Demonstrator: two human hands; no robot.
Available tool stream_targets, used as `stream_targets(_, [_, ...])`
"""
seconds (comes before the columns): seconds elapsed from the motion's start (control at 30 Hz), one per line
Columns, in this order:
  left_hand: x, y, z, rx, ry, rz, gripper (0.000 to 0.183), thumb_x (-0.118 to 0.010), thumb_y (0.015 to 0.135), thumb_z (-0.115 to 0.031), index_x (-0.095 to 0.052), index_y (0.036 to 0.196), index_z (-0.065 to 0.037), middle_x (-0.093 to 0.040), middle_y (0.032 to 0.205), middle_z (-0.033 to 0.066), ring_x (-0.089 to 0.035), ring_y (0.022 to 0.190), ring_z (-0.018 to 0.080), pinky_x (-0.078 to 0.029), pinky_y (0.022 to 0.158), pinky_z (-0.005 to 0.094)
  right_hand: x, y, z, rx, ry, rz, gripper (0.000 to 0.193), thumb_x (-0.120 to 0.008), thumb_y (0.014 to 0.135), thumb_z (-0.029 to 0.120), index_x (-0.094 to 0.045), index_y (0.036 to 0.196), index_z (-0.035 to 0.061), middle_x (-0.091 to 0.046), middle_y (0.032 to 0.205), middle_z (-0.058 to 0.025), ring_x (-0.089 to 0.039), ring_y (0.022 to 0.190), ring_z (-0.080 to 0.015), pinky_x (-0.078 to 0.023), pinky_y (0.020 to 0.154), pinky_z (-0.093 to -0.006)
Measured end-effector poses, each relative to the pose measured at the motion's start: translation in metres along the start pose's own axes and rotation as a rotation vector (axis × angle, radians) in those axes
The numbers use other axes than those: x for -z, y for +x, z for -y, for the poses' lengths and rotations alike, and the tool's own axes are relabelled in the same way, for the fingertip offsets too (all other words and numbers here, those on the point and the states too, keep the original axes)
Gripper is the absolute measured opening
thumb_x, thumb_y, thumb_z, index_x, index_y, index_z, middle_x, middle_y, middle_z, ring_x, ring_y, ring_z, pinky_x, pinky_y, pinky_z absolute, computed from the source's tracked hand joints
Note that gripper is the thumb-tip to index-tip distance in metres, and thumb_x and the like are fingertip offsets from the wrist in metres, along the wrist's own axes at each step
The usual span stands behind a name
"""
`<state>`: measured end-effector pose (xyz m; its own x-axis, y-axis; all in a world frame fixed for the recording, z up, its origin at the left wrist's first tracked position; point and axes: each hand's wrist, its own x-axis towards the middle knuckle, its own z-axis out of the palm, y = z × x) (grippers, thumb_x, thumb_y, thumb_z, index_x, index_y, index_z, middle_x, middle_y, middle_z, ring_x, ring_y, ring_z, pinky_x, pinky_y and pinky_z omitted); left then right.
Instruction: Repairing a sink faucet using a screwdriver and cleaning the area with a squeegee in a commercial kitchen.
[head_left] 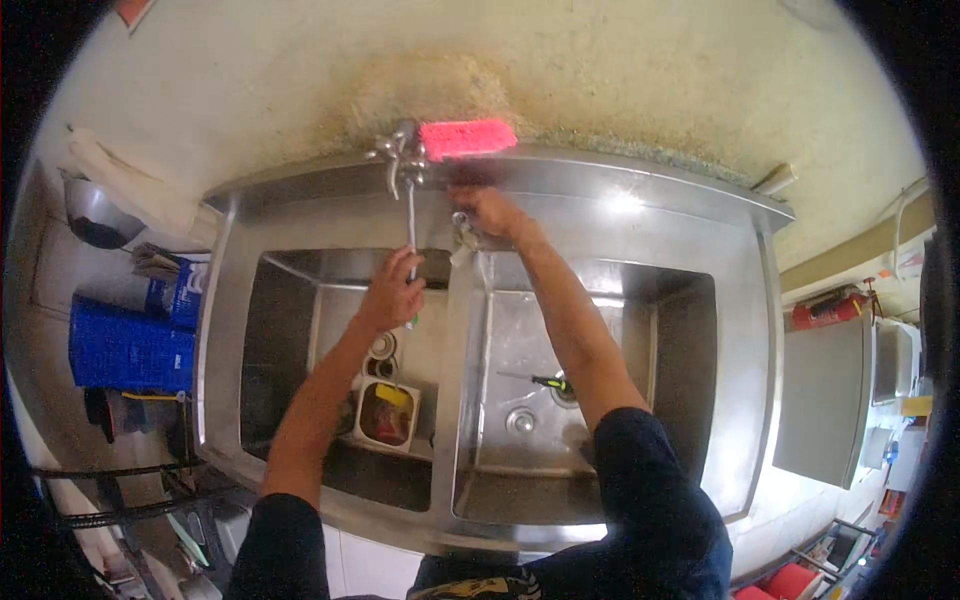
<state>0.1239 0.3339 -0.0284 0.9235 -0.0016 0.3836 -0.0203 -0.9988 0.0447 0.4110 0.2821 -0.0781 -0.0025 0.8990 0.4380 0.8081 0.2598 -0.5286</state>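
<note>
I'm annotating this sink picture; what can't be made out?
Head view:
Whether the right hand holds anything: blur and shadow.
Part of the thin rod: covered by left hand.
What exactly the square tub holds: too small and blurred.
Red object: cut off by lower edge.

Right hand [490,211] blurred, contents [388,420] of small square container [361,424] unclear, dark shirt [660,500] cut off below

Looks like a working kitchen's wash-up corner, to judge by the steel double sink [738,330], tap [398,165], metal bowl [103,212] and blue crate [130,345]; also has a fire extinguisher [828,312] and a stained wall [650,70].
</note>
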Motion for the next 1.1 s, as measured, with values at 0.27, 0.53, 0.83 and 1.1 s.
stream_targets(0.27, [-0.02,-0.041,0.009,0.511,-0.323,-0.061,0.028,-0.064,0.07,0.001,-0.054,0.097,0.0,-0.037,0.12,0.0169,-0.054,0.097,0.0307,-0.051,0.076,0.0393,-0.005,0.011,0.01,-0.034,0.266,0.47,0.051,-0.05,0.069,-0.007,-0.059,0.117,0.0092,-0.053,0.127,-0.0095,-0.049,0.12,-0.0276,-0.029,0.108,-0.04])
stream_targets(0.53, [-0.041,0.004,0.002,0.848,-0.771,-0.177,0.04,-0.074,0.062,0.001,-0.055,0.098,-0.002,-0.06,0.078,0.0103,-0.061,0.073,0.0231,-0.049,0.067,0.0357,-0.034,0.004,-0.02,-0.061,0.352,0.214,0.055,-0.054,0.075,0.002,-0.049,0.129,0.0119,-0.047,0.134,-0.0101,-0.044,0.124,-0.0276,-0.032,0.106,-0.0405])
stream_targets(0.83, [-0.086,-0.026,0.02,0.89,-0.962,-0.084,0.03,-0.069,0.072,0.002,-0.056,0.099,-0.004,-0.061,0.084,0.0031,-0.058,0.076,0.0145,-0.048,0.07,0.03,0.046,0.047,0.106,-0.261,-0.101,0.169,0.02,-0.057,0.077,0.01,-0.065,0.095,0.0056,-0.064,0.089,-0.0191,-0.063,0.082,-0.0313,-0.049,0.071,-0.0391])
stream_targets(1.1, [-0.087,-0.001,0.01,0.927,-1.008,-0.13,0.025,-0.053,0.092,-0.026,-0.055,0.105,-0.004,-0.062,0.084,0.0075,-0.058,0.077,0.0178,-0.046,0.075,0.0327,0.025,0.068,0.119,-0.17,-0.082,-0.28,0.028,-0.062,0.083,0.017,-0.059,0.105,0.0001,-0.066,0.091,-0.0178,-0.066,0.073,-0.0276,-0.051,0.066,-0.0355])
